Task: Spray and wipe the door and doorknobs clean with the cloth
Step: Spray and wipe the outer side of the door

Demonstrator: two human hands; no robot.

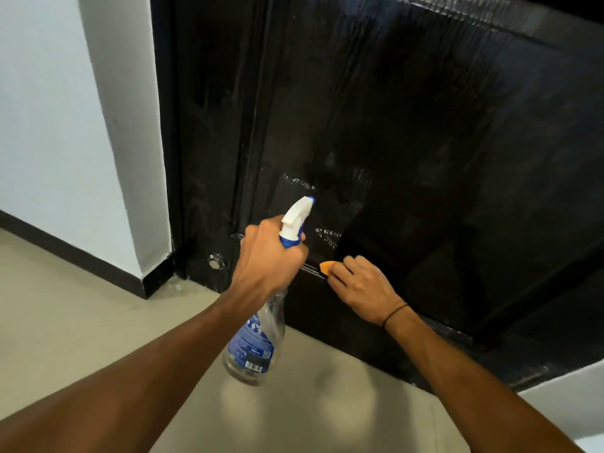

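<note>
A glossy black door point(408, 132) fills the upper right of the head view, with wet streaks low on its panel. My left hand point(268, 256) grips the neck of a clear spray bottle point(255, 341) with a white and blue trigger head, whose nozzle points at the door. My right hand point(362, 286) presses an orange cloth point(327, 267) against the door's lower part; most of the cloth is hidden under my fingers. No doorknob is in view.
A white wall point(58, 125) with a black skirting board stands left of the black door frame. A small metal door stop point(216, 261) sits low on the frame. Beige floor tiles point(81, 322) lie below. A pale surface shows at the bottom right corner.
</note>
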